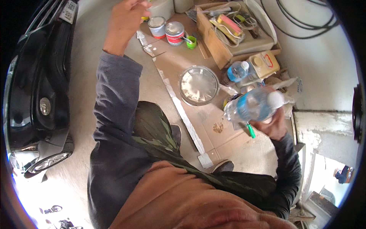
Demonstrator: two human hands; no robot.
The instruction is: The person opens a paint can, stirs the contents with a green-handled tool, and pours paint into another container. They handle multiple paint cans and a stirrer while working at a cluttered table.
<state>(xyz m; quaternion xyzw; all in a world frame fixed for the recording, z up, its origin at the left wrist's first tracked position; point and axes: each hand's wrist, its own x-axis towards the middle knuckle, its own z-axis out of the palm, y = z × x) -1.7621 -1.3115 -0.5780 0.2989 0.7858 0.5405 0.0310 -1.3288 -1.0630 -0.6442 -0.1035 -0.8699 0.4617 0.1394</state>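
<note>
My left hand [127, 23] is raised at the far left, beside a white bucket [162, 8]. Its fingers are bent together in a pinch, and whatever may be between them is too small to make out. On the right, my right hand [273, 128] is closed on a clear plastic bottle [249, 105] with a blue label and white cap. The bottle is tilted and a little blurred; part of the grip is hidden behind it. Just below the bottle shows a green handle [251, 131], its other end covered.
Cardboard [207, 128] covers the floor, holding a round clear-lidded container [199, 86], two cans [175, 33] and a small green cup [191, 42]. Behind are a wooden box [213, 42] of cables, another bottle [237, 71] and a yellowish jug [263, 64]. A black car [42, 95] stands left.
</note>
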